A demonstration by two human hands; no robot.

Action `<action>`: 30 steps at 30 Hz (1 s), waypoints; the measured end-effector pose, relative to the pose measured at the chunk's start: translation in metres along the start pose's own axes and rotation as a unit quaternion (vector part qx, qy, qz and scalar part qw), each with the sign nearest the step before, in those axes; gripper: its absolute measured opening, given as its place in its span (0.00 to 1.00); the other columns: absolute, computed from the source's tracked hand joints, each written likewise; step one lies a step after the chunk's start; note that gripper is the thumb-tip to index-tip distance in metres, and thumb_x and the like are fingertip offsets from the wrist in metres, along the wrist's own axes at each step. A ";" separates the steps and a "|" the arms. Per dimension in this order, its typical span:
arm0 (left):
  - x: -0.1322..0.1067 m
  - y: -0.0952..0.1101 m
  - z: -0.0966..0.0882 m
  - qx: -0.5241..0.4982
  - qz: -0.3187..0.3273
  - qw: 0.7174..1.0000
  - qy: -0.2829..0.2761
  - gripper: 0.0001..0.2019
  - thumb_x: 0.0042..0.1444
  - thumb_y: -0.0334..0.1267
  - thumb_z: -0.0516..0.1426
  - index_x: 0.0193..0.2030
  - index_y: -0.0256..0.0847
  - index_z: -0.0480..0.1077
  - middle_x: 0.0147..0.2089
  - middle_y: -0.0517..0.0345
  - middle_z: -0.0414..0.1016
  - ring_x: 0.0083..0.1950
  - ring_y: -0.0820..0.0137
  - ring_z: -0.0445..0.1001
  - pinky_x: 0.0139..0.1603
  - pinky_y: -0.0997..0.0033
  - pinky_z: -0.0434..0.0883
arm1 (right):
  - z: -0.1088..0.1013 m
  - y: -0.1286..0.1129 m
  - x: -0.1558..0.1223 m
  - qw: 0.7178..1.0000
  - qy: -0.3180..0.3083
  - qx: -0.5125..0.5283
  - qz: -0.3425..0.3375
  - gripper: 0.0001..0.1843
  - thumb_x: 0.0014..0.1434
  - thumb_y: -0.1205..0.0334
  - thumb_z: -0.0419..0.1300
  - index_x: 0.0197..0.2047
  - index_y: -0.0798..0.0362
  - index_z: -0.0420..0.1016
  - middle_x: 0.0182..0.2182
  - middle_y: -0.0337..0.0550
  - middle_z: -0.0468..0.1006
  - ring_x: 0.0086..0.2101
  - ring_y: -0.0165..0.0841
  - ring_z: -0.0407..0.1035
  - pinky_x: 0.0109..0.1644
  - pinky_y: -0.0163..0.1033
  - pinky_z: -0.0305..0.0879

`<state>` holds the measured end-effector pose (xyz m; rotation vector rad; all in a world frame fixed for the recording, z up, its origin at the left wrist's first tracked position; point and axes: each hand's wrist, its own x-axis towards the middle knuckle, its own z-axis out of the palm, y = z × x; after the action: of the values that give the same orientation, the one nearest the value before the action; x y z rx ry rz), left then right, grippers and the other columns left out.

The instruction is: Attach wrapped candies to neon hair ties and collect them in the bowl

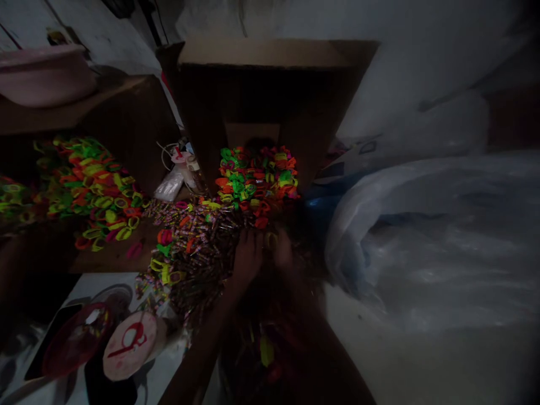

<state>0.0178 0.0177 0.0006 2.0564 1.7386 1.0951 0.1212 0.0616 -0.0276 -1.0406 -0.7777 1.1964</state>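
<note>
In the head view, which is very dark, both hands are over a heap of thin, colourfully wrapped sticks (206,247). My left hand (248,256) has its fingers bent and close together; whatever lies under them is hidden. Just to its right, my right hand (283,250) is closed at the side of a dull yellow plastic loop (271,241), which sits between the two hands. Beyond them, bright plastic loops (257,180) that look like small toy watches are piled in green, orange, yellow and pink at the mouth of an open cardboard box (270,53).
More plastic loops (101,191) spill from a box on the left, under a pink basin (46,76). A pink-lidded tub (130,344) and a red dish (78,340) stand at lower left. A large clear plastic bag (442,242) bulges on the right.
</note>
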 end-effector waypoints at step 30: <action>-0.009 0.021 -0.010 0.230 0.013 0.968 -0.102 0.15 0.63 0.37 0.51 0.54 0.35 0.67 0.55 0.37 0.68 0.56 0.54 0.69 0.47 0.59 0.74 | -0.007 -0.009 -0.020 0.953 -0.011 -0.296 -0.069 0.13 0.60 0.54 0.46 0.40 0.45 0.69 0.32 0.40 0.76 0.33 0.36 0.70 0.41 0.39 0.62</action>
<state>0.0270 0.0014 0.0167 2.3541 2.0006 0.4867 0.1268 0.0403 -0.0209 -1.4308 -1.2499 0.8666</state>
